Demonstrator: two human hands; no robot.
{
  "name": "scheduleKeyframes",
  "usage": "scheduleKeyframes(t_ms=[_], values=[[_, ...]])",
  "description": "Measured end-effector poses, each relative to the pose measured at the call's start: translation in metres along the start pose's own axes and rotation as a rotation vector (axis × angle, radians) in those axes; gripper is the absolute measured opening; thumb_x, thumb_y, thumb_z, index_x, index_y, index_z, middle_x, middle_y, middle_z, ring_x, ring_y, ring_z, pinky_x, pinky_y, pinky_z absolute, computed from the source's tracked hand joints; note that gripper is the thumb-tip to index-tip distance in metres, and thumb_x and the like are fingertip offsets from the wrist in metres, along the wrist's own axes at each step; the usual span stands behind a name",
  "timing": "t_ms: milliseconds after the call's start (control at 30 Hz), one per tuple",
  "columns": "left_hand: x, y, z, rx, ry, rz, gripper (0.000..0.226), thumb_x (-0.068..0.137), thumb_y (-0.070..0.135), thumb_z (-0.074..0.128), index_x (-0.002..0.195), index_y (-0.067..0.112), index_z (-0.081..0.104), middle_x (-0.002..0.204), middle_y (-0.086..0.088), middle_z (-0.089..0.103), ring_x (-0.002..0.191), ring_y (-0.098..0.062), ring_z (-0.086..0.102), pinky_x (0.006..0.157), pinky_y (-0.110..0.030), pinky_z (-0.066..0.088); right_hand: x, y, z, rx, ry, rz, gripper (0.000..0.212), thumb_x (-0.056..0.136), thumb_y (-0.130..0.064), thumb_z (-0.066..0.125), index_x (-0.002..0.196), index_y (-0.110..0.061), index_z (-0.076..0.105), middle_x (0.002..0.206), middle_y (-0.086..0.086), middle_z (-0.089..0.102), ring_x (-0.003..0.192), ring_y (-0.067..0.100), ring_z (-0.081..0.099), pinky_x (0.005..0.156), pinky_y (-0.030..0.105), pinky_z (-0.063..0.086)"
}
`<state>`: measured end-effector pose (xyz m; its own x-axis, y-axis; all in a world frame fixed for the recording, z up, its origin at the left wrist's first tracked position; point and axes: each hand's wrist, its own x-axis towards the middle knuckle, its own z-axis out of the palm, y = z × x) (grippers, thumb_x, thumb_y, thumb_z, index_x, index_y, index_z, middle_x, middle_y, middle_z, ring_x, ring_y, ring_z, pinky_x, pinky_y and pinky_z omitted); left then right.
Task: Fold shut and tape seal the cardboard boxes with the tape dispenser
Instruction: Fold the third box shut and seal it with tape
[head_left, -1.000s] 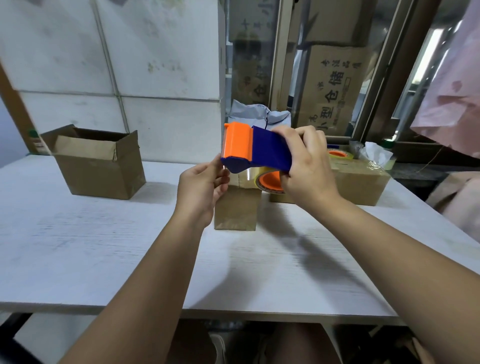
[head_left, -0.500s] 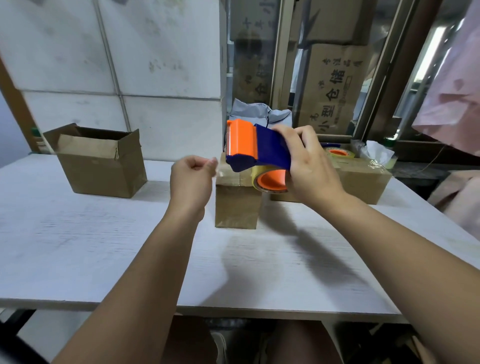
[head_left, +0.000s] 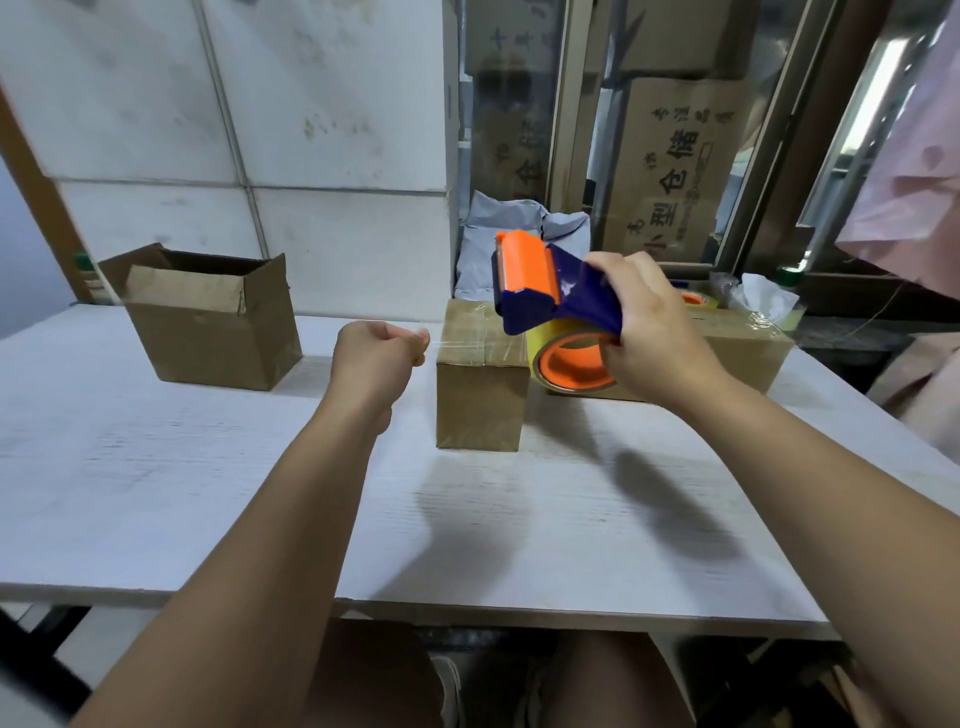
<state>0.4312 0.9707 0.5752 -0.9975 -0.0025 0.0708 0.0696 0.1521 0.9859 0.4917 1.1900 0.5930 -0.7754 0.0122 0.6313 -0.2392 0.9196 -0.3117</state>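
Pinching the end of the clear tape (head_left: 439, 343), the left hand (head_left: 376, 358) was fisted; the right hand (head_left: 654, 332) gripped the tape dispenser (head_left: 540, 291).

The tape dispenser (head_left: 550, 291) was glossy blue and orange plastic; its tape roll (head_left: 569, 358) shone yellowish. The small box (head_left: 480, 389) was matt brown cardboard under clear shiny tape. The desk (head_left: 156, 493) looked whitewashed, grainy wood.

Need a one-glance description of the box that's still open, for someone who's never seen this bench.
Find the white table; at its far left end, near the tiled wall, stands a brown cardboard box. Unlike the small box mid-table and the wide box at the right, both shut, its flaps stand up and its top is open.
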Motion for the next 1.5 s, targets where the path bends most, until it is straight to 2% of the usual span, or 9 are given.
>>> scheduleKeyframes(t_ms=[167,300,467,533,767,900,1200,1400,1500], values=[[0.005,-0.009,-0.011,-0.013,-0.014,-0.074,0.016,0.090,0.022,0.065,0.080,0.009,0.063,0.077,0.001,0.062,0.059,-0.013,0.042,0.056,-0.024,0.032,-0.006,0.015,-0.007,-0.106,-0.112,-0.040,0.063,0.077,0.007,0.061,0.134,-0.015,0.046,0.118,0.010,0.045,0.105,0.023,0.045,0.079,0.031,0.043],[0.002,-0.013,-0.006,0.009,-0.026,-0.082,0.017,0.090,0.022,0.064,0.079,0.010,0.062,0.076,0.002,0.062,0.059,-0.011,0.044,0.057,-0.024,0.033,-0.007,0.018,-0.010,-0.046,-0.091,0.036,0.065,0.075,0.012,0.059,0.134,-0.012,0.046,0.121,0.011,0.046,0.107,0.022,0.044,0.081,0.026,0.035],[0.005,-0.016,-0.005,-0.088,-0.009,-0.165,0.014,0.086,0.020,0.069,0.075,0.013,0.064,0.076,0.002,0.064,0.058,-0.014,0.039,0.055,-0.027,0.028,-0.010,0.026,-0.004,-0.037,-0.068,0.039,0.066,0.073,0.013,0.059,0.134,-0.011,0.047,0.119,0.013,0.047,0.108,0.028,0.047,0.084,0.030,0.040],[0.007,-0.016,-0.005,-0.116,-0.004,-0.178,0.012,0.085,0.018,0.069,0.075,0.013,0.064,0.074,0.001,0.064,0.056,-0.014,0.034,0.052,-0.026,0.026,-0.010,0.029,-0.001,-0.025,-0.070,0.048,0.067,0.072,0.014,0.058,0.133,-0.012,0.047,0.119,0.012,0.047,0.107,0.027,0.047,0.086,0.033,0.042],[0.015,-0.018,0.000,-0.216,-0.016,-0.292,0.013,0.082,0.020,0.070,0.073,0.013,0.063,0.074,0.002,0.061,0.046,-0.012,0.022,0.042,-0.020,0.020,-0.013,0.033,0.003,-0.010,-0.091,0.069,0.067,0.073,0.016,0.057,0.133,-0.012,0.047,0.113,0.006,0.044,0.100,0.016,0.039,0.081,0.025,0.033],[0.011,-0.022,0.004,-0.228,-0.006,-0.293,0.023,0.079,0.034,0.076,0.073,0.014,0.065,0.068,0.006,0.061,0.046,-0.012,0.023,0.047,-0.024,0.021,-0.017,0.033,0.004,0.002,-0.095,0.081,0.069,0.072,0.016,0.059,0.134,-0.012,0.047,0.112,0.003,0.042,0.100,0.013,0.037,0.080,0.024,0.033],[0.012,-0.020,0.007,-0.149,0.034,-0.161,0.024,0.084,0.023,0.071,0.067,0.011,0.060,0.066,0.002,0.058,0.041,-0.010,0.034,0.049,-0.024,0.025,-0.015,0.038,0.005,0.003,-0.096,0.075,0.068,0.073,0.015,0.059,0.134,-0.015,0.046,0.111,-0.003,0.039,0.101,0.011,0.037,0.082,0.025,0.034],[0.014,-0.028,0.008,-0.150,0.003,-0.192,0.021,0.084,0.021,0.071,0.069,0.011,0.060,0.065,0.001,0.057,0.028,-0.004,0.032,0.047,-0.023,0.022,-0.019,0.047,0.014,0.016,-0.116,0.075,0.070,0.071,0.017,0.055,0.133,-0.013,0.047,0.124,0.007,0.047,0.112,0.020,0.044,0.090,0.025,0.034],[0.016,-0.031,0.008,-0.156,-0.022,-0.225,0.019,0.084,0.021,0.071,0.071,0.011,0.062,0.064,0.002,0.057,0.032,-0.007,0.028,0.046,-0.023,0.021,-0.019,0.050,0.018,0.013,-0.137,0.100,0.071,0.073,0.016,0.055,0.135,-0.014,0.045,0.125,0.008,0.045,0.108,0.014,0.040,0.087,0.024,0.033]])
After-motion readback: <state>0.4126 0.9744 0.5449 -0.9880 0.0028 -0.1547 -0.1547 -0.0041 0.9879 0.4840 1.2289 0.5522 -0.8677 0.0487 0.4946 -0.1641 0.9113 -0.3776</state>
